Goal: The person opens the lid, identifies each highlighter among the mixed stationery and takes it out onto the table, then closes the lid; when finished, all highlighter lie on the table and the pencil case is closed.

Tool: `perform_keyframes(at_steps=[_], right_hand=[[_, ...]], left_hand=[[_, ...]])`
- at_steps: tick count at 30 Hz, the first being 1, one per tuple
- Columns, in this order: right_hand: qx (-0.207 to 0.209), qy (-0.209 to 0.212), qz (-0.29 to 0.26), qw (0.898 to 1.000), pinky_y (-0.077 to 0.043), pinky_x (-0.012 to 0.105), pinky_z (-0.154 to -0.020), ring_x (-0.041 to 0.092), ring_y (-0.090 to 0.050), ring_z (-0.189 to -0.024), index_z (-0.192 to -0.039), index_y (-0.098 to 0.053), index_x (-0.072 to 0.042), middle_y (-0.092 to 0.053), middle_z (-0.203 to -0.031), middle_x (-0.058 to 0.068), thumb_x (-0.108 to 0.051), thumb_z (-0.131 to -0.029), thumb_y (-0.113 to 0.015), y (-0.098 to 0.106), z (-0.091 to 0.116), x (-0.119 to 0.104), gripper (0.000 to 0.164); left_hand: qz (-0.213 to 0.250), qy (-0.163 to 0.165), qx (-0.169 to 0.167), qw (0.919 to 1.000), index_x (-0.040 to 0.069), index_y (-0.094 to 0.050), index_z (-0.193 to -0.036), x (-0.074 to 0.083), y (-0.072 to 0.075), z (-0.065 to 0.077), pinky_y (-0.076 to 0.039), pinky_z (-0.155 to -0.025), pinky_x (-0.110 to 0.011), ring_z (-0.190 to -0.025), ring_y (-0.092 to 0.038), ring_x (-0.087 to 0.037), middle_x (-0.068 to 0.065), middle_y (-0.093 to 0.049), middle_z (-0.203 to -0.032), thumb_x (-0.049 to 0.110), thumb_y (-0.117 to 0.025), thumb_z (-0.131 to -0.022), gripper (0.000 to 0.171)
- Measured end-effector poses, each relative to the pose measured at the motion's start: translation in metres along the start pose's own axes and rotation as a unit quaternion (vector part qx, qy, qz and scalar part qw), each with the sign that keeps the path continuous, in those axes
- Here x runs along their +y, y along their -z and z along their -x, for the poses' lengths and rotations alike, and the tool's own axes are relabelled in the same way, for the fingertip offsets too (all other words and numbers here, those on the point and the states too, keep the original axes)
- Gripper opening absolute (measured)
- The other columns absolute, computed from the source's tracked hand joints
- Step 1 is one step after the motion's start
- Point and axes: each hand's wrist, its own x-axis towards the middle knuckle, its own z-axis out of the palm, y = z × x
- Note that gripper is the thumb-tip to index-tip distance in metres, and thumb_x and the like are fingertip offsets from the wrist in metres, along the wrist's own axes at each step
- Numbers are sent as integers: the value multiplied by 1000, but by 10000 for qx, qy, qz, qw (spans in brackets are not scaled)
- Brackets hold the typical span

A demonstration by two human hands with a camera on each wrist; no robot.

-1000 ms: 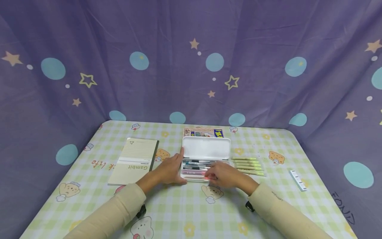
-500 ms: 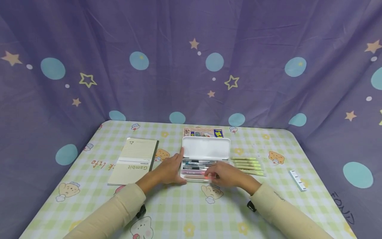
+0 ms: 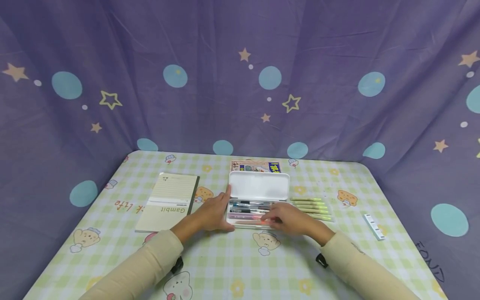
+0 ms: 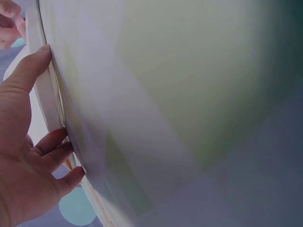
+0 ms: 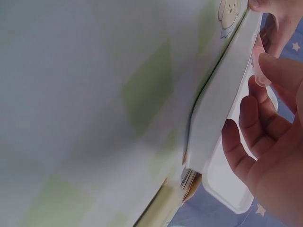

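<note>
In the head view, a white pencil case (image 3: 259, 186) stands with its lid raised and several pens (image 3: 243, 207) inside. My left hand (image 3: 214, 211) rests against its left end, thumb at the front corner and index finger alongside the lid. In the left wrist view, that hand's fingers are spread along the case's edge. My right hand (image 3: 288, 218) pinches a pink-orange highlighter (image 3: 265, 222) over the front of the case. The right wrist view has its pink end (image 5: 261, 71) between thumb and fingertips. A second pink highlighter or pen (image 3: 243, 216) lies just behind it.
Several yellow highlighters (image 3: 309, 205) lie right of the case. A notebook (image 3: 168, 204) lies left, and a small white-and-blue strip (image 3: 374, 227) is farther right. A colourful printed packet or booklet (image 3: 256, 166) is behind the lid. A checked cloth (image 3: 210, 271) covers the table.
My right hand has shifted slightly to the right, and more of the pink-orange highlighter shows. The left hand and the pencil case have stayed in place.
</note>
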Motion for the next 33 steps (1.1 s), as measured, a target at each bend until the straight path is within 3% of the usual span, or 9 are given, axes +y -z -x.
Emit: perform_keyframes(at_steps=[17, 24, 33], right_hand=[[304, -813, -502, 9950, -51, 26, -75, 4, -59, -86, -122, -76, -18, -70, -98, -6, -12, -96, -70, 21, 28, 18, 28], [583, -960, -546, 9922, -47, 21, -66, 0, -49, -74, -118, -77, -14, -67, -93, -4, -6, -92, -72, 31, 45, 32, 27], [610, -1278, -698, 9875, -48, 22, -64, 0, -51, -74, -121, -76, -11, -67, -95, -4, -8, -94, -71, 49, 66, 46, 27]], left_hand=[[18, 21, 18, 10000, 0, 0, -163, 0, 0, -1, -50, -104, -48, -117, -63, -36, -22, -53, -144, 60, -88, -67, 143], [1, 57, 4, 10000, 0, -1, -163, 1, 0, 0, -50, -104, -48, -117, -63, -36, -22, -53, -144, 60, -88, -67, 143], [31, 99, -24, 9999, 0, -1, -163, 2, 1, 0, -48, -106, -48, -120, -62, -37, -22, -52, -146, 59, -88, -67, 143]])
